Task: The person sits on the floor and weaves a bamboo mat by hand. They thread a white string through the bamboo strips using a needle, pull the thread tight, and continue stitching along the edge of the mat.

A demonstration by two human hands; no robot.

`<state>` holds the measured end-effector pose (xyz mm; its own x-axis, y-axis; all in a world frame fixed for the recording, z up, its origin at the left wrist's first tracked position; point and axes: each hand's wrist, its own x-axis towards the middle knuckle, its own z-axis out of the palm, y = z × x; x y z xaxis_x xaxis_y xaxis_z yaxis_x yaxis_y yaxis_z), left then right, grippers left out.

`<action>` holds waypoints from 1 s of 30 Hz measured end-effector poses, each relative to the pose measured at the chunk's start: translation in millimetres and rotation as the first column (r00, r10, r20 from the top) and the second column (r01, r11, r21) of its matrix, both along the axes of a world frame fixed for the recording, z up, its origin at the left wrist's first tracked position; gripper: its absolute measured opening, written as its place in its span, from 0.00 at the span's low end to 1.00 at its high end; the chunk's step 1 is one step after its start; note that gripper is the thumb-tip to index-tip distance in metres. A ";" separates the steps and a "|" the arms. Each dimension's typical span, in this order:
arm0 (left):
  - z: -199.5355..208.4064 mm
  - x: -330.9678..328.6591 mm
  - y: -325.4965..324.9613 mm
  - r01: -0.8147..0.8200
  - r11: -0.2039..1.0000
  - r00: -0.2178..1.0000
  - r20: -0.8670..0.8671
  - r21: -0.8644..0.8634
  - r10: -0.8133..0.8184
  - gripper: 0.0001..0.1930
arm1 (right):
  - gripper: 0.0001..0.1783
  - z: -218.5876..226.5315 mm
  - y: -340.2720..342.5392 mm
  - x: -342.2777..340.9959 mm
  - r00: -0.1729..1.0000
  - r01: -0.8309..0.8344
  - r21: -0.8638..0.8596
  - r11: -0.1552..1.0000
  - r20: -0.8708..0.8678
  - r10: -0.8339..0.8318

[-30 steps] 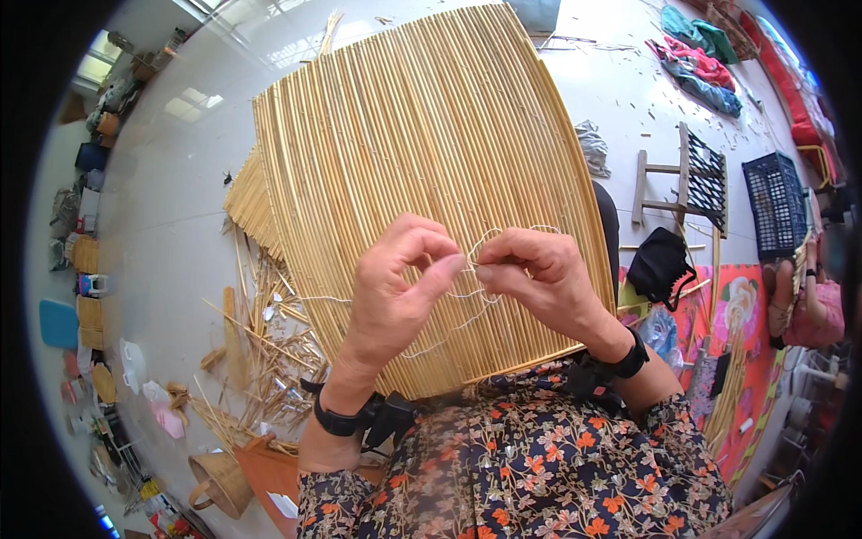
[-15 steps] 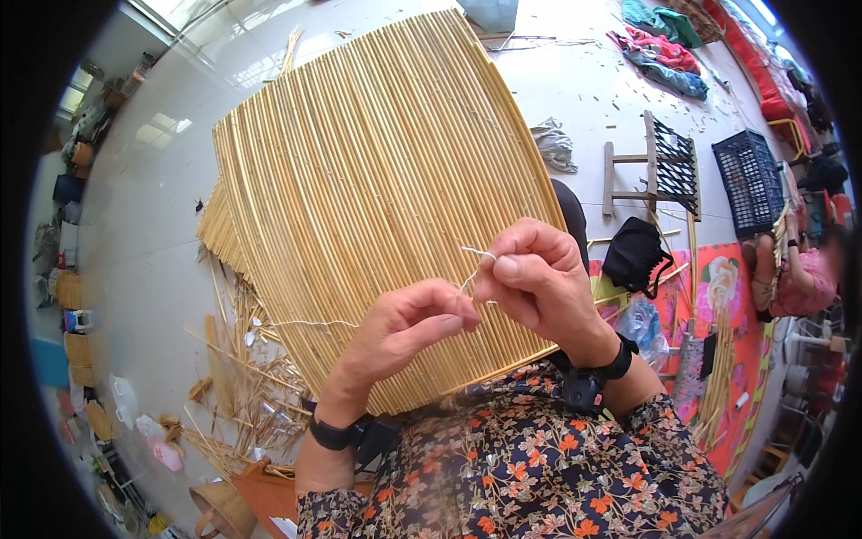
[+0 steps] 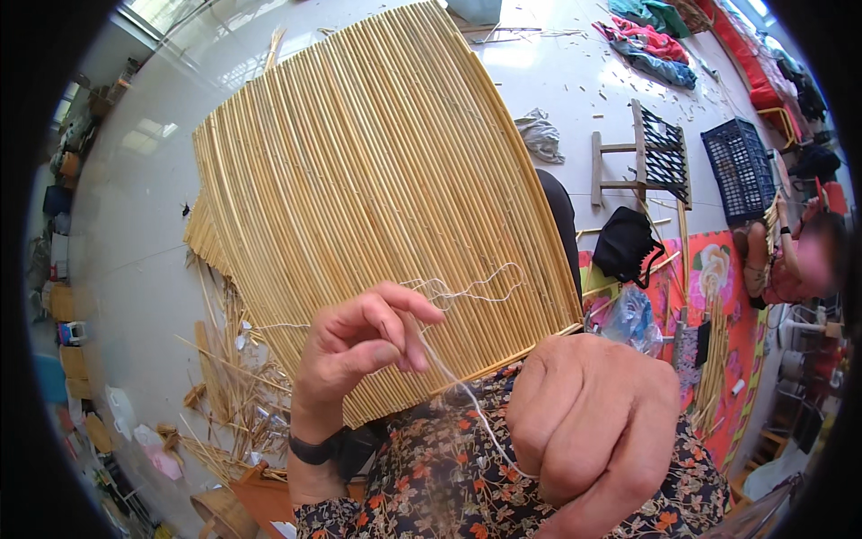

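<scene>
One head view: I read the reed mat (image 3: 359, 171) ahead, canes running forward and slightly left; the loosely open left hand (image 3: 364, 346) is nearer, over its near-left part. White string (image 3: 473, 398) slants down-right to the right hand (image 3: 597, 422), closed on it.

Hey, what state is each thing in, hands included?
Left hand: fingers loosely curled; grip unclear
Right hand: closed, back toward the camera
White string: loosely looped on the mat, one length running to the right hand
Straw-coloured mat: spread out
Stick scraps: scattered
Grey sheet: crumpled
Clear plastic bag: crumpled
</scene>
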<state>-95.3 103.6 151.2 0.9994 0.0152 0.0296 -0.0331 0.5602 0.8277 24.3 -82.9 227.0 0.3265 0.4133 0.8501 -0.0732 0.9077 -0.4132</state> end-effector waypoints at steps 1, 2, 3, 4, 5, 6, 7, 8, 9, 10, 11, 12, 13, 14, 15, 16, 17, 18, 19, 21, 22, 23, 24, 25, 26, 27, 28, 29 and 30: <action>-3.2 -0.1 1.3 -0.046 0.999 0.999 0.008 0.009 0.046 0.07 | 0.11 -0.4 1.6 0.2 1.000 -0.011 0.007 1.000 0.008 0.011; -4.9 2.8 2.1 -0.077 0.996 0.997 0.020 0.048 0.076 0.08 | 0.11 0.9 2.9 1.4 1.000 -0.012 0.009 1.000 0.018 0.012; -6.7 3.1 2.1 -0.098 0.994 0.995 0.022 0.053 0.097 0.07 | 0.11 0.4 7.8 3.7 0.999 -0.037 0.051 0.998 0.038 0.035; -8.4 3.1 2.0 -0.121 0.991 0.993 0.024 0.058 0.120 0.07 | 0.11 0.5 9.3 2.8 0.998 -0.046 0.063 0.997 0.037 0.043; -9.2 3.0 1.8 -0.144 0.988 0.989 0.026 0.064 0.142 0.07 | 0.11 0.5 11.4 2.0 0.998 -0.055 0.076 0.996 0.035 0.052; -9.2 2.6 1.7 -0.151 0.986 0.988 0.024 0.066 0.150 0.07 | 0.12 1.1 10.7 -2.3 0.999 -0.047 0.059 0.997 0.011 0.047; -9.3 3.3 1.3 -0.154 0.986 0.988 0.023 0.067 0.153 0.07 | 0.12 1.8 11.4 -3.5 0.999 -0.039 0.060 0.997 -0.001 0.040; -9.6 3.9 0.9 -0.157 0.985 0.987 0.021 0.068 0.156 0.06 | 0.12 2.5 12.4 -4.6 0.999 -0.032 0.061 0.998 -0.014 0.033; -9.9 4.6 0.2 -0.167 0.983 0.986 0.021 0.071 0.166 0.06 | 0.12 3.5 15.6 -4.0 0.999 -0.029 0.081 0.996 -0.015 0.030; -10.5 5.3 -0.7 -0.177 0.981 0.984 0.022 0.074 0.176 0.06 | 0.12 3.6 16.3 -3.9 0.999 -0.030 0.081 0.996 -0.020 0.031; -11.1 5.8 -1.0 -0.187 0.979 0.982 0.022 0.076 0.185 0.06 | 0.12 3.6 17.4 -3.3 0.999 -0.031 0.080 0.996 -0.025 0.033; -11.6 5.9 -1.2 -0.192 0.978 0.981 0.024 0.077 0.191 0.06 | 0.12 3.1 16.0 -2.6 0.999 -0.037 0.060 0.997 -0.035 0.039; -12.1 6.0 -1.3 -0.197 0.977 0.980 0.025 0.077 0.196 0.06 | 0.11 2.3 16.0 -2.5 0.998 -0.039 0.058 0.998 -0.038 0.041; -12.6 6.2 -1.2 -0.202 0.976 0.979 0.027 0.076 0.200 0.06 | 0.11 1.5 16.1 -2.5 0.998 -0.040 0.055 0.998 -0.041 0.043; -12.7 6.4 -1.1 -0.216 0.973 0.976 0.018 0.080 0.215 0.06 | 0.11 0.2 17.2 -2.8 0.998 -0.039 0.068 0.997 -0.038 0.042; -12.4 6.8 -0.9 -0.229 0.970 0.973 0.010 0.084 0.229 0.06 | 0.10 -1.6 17.6 -2.1 0.999 -0.039 0.080 0.996 -0.021 0.040; -12.1 7.5 -0.8 -0.241 0.966 0.970 0.001 0.088 0.242 0.06 | 0.10 -3.3 17.9 -1.4 0.999 -0.038 0.092 0.995 -0.003 0.038; -12.2 7.3 -1.0 -0.273 0.958 0.962 -0.006 0.083 0.274 0.06 | 0.10 -5.8 18.5 0.4 0.999 -0.042 0.103 0.994 0.029 0.039; -12.2 7.3 -1.2 -0.303 0.950 0.952 -0.012 0.078 0.305 0.06 | 0.10 -6.3 19.3 1.9 0.998 -0.045 0.108 0.993 0.045 0.040; -12.0 8.7 -0.2 -0.356 0.929 0.933 -0.017 0.106 0.360 0.06 | 0.10 -5.2 21.0 5.1 0.997 -0.045 0.112 0.993 0.061 0.038; -11.7 9.6 2.2 -0.378 0.915 0.924 -0.013 0.138 0.383 0.07 | 0.10 -2.3 21.0 6.7 0.998 -0.042 0.102 0.994 0.060 0.036; -11.2 10.7 3.8 -0.399 0.901 0.914 -0.008 0.170 0.406 0.07 | 0.10 0.8 20.8 8.2 0.998 -0.038 0.092 0.995 0.058 0.033; -9.5 10.2 4.8 -0.418 0.885 0.904 -0.008 0.205 0.428 0.07 | 0.10 6.1 21.0 9.6 0.998 -0.042 0.074 0.996 0.056 0.038; -8.5 9.9 4.9 -0.429 0.880 0.898 -0.006 0.204 0.439 0.07 | 0.10 6.1 20.5 8.8 0.998 -0.055 0.059 0.997 0.037 0.053; -7.7 9.5 4.9 -0.440 0.874 0.893 -0.004 0.204 0.451 0.06 | 0.11 6.0 20.2 8.0 0.997 -0.070 0.044 0.997 0.017 0.070; -7.6 9.8 4.8 -0.449 0.871 0.889 -0.002 0.202 0.458 0.06 | 0.11 -0.5 17.8 3.3 0.996 -0.090 0.031 0.995 -0.019 0.091; -7.4 10.0 4.0 -0.444 0.874 0.894 0.022 0.197 0.448 0.05 | 0.10 -7.4 17.0 4.1 0.996 -0.089 -0.011 0.996 -0.020 0.089; -7.9 12.1 3.0 -0.432 0.881 0.901 0.047 0.192 0.431 0.04 | 0.10 -14.8 15.5 5.1 0.997 -0.080 -0.051 0.996 -0.017 0.079; -8.8 14.1 1.7 -0.420 0.888 0.907 0.071 0.188 0.415 0.04 | 0.09 -23.2 13.8 14.2 0.999 -0.046 -0.120 0.992 0.023 0.049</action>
